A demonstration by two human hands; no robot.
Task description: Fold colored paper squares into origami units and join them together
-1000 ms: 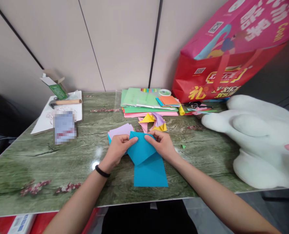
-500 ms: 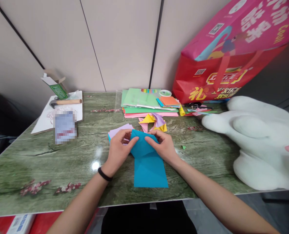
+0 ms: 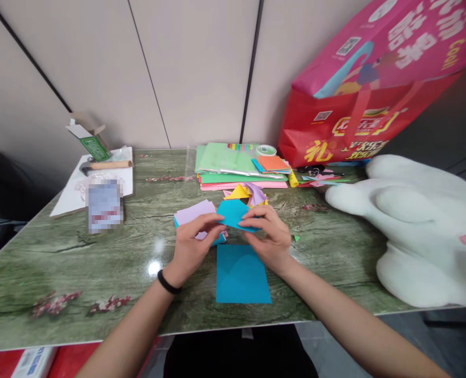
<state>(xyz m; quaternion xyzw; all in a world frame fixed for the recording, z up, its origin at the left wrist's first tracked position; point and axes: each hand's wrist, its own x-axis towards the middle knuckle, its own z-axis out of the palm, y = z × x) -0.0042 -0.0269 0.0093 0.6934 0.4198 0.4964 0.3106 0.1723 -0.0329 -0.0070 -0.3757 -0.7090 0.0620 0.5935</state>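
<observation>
Between both hands I hold a blue sheet of folded paper [image 3: 235, 212] above the table. My left hand [image 3: 196, 241] pinches its left corner between thumb and fingers; a black band circles that wrist. My right hand [image 3: 270, 236] grips its right side, with the fingers on top. Flat on the table below lies a second blue square of paper [image 3: 243, 275]. A stack of purple and blue paper [image 3: 196, 211] sits just beyond my left hand, partly covered by it. Behind the held paper, folded yellow and purple paper pieces [image 3: 256, 194] are partly hidden.
Stacked coloured paper [image 3: 225, 160] stands at the back, with small orange squares [image 3: 271, 163] and a yellow glue stick [image 3: 293, 178]. A white plush toy [image 3: 422, 226] lies right, by a red bag [image 3: 335, 126]. A hammer [image 3: 107, 165] and green box [image 3: 95, 147] are left.
The held blue paper has been lifted off the lower blue square and now looks smaller, tilted and folded. My right hand has turned, its fingers now over the paper.
</observation>
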